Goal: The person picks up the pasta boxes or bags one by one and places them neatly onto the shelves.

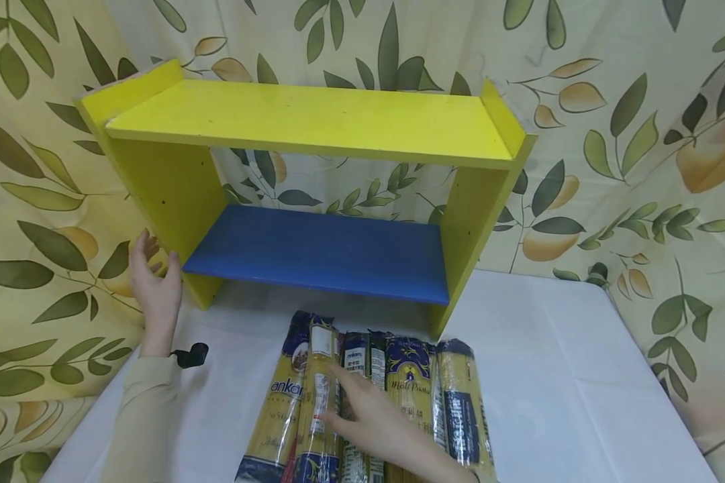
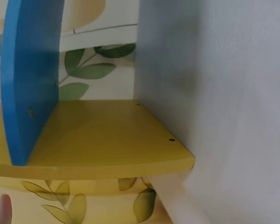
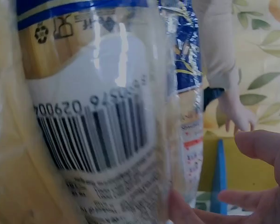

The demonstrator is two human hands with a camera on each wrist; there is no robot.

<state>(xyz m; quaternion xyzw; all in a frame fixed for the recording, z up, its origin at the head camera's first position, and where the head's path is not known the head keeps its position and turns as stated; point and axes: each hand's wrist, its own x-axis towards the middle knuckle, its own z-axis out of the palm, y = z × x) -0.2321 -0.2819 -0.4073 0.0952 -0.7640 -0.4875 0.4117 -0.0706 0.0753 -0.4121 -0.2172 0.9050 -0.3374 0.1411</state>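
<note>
My left hand (image 1: pixel 157 288) is raised beside the left side panel of a yellow and blue shelf unit (image 1: pixel 314 121), fingers slightly bent and thumb apart. Its fingertips (image 2: pixel 4 211) show at the lower left of the left wrist view, just outside the yellow panel. My right hand (image 1: pixel 377 419) is over a row of clear-wrapped spaghetti packs, thumb and index finger spread. The fingertips are at a spaghetti pack (image 1: pixel 319 402) second from the left. Close in the right wrist view is a spaghetti pack's barcode label (image 3: pixel 93 130), with the right hand's fingers (image 3: pixel 259 149) beside it.
The shelf unit's blue board (image 1: pixel 320 251) sits low between its side panels. More spaghetti packs (image 1: pixel 462 402) lie side by side in front of it on a white-covered table (image 1: pixel 556 376). A leaf-patterned curtain (image 1: pixel 640 168) hangs behind and at the sides.
</note>
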